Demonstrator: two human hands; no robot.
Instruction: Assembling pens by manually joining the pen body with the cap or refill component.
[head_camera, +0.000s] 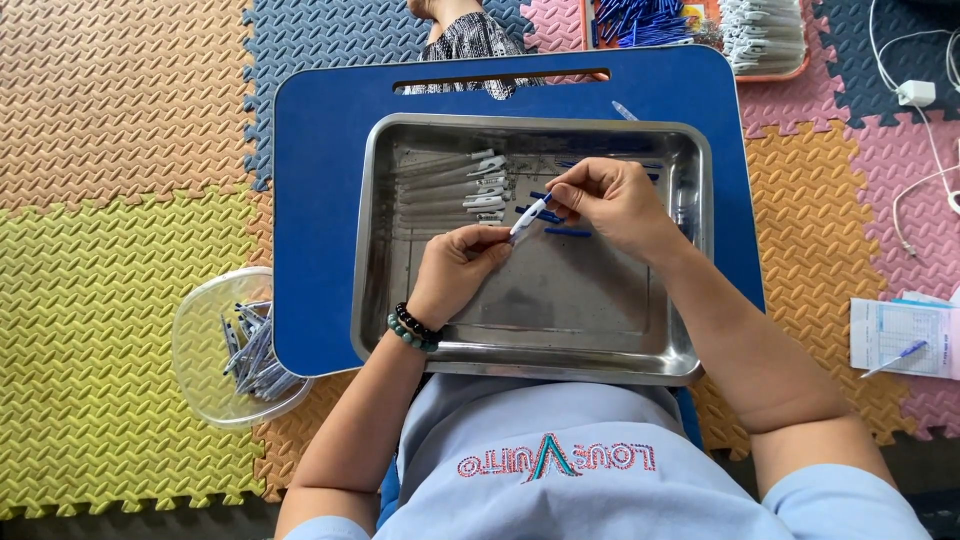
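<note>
Clear bowl of finished pens (235, 350) on the foam mat floor (110, 200), white charger and cable (915, 95), paper sheet with pen (900, 340), orange tray of parts (760, 40)

The round clear plastic bowl (205, 350) slid partly beneath the blue lap desk (310, 250); the top edge cropped an orange tray of blue pen parts (640, 20).

A silver metal tray (690, 300) sits on a deep blue board (310, 250). The pen (529, 217) is white with blue ends. Floor mats (120, 280) show ridged yellow-green, orange, slate blue and pink squares. The bracelet (412, 328) has dark green beads.
</note>
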